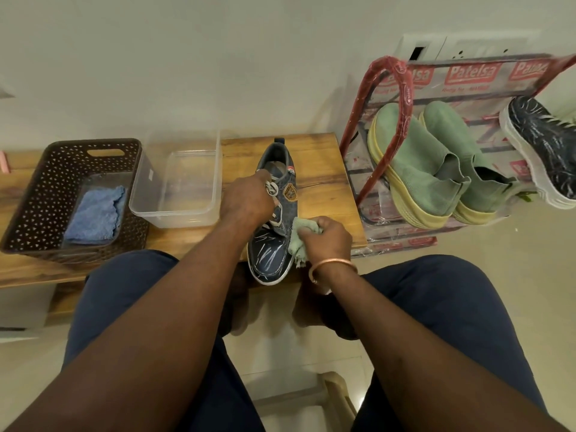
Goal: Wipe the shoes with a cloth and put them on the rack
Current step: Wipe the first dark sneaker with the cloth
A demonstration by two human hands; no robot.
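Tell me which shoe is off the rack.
The laced shoe on the bench: left hand grips it, right hand holds a cloth against it. The green pair and the other dark shoe sit on the rack.

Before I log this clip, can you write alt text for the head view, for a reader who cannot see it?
A seated person's left hand holds a dark blue sneaker at its laces on a wooden bench while the right hand grips a green cloth against its side. A red rack at right holds two green shoes and another dark sneaker.
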